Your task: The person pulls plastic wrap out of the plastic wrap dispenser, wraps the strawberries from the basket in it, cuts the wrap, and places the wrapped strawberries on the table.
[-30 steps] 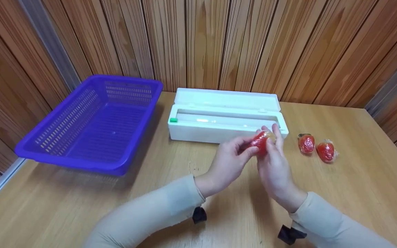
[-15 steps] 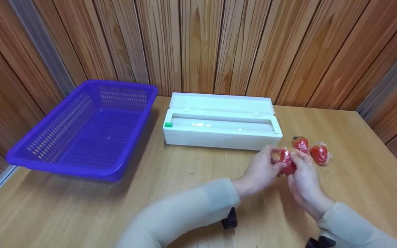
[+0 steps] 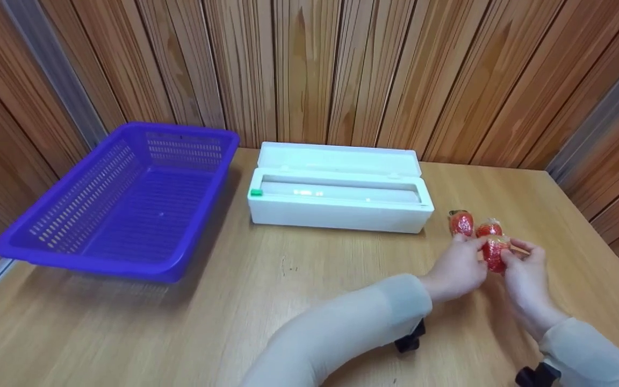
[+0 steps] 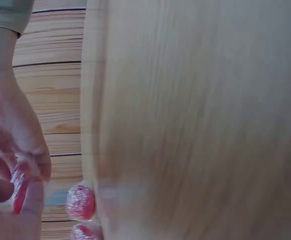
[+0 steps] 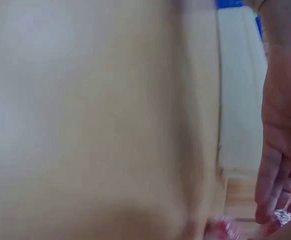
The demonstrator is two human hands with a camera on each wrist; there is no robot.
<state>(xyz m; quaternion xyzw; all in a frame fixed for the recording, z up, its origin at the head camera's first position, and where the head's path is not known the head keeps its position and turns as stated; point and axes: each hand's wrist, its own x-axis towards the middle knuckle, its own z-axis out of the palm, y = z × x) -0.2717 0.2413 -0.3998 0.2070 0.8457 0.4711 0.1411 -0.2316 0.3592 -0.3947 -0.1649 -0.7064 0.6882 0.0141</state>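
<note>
Both hands pinch one red fruit (image 3: 495,253) wrapped in clear film, at the right of the table in the head view. My left hand (image 3: 457,271) grips its left side, and my right hand (image 3: 527,277) has thumb and fingers on its right. Just behind it two more wrapped red fruits lie on the table: one with a dark green top (image 3: 461,223), the other (image 3: 489,228) partly covered by the held one. The left wrist view shows the held fruit's shiny film between the fingers. In the right wrist view the fruit is mostly hidden by the hand.
A white cling film box (image 3: 339,215) stands at the back middle, lid raised, a roll inside and a green piece at its left end. To the left is a purple perforated basket (image 3: 6,244). A wood-panelled wall (image 3: 309,70) closes off the table's (image 3: 207,322) back.
Both hands have carried the held fruit to the right, away from the box's front, and it is now close in front of the two lying fruits. The head view has shifted slightly.
</note>
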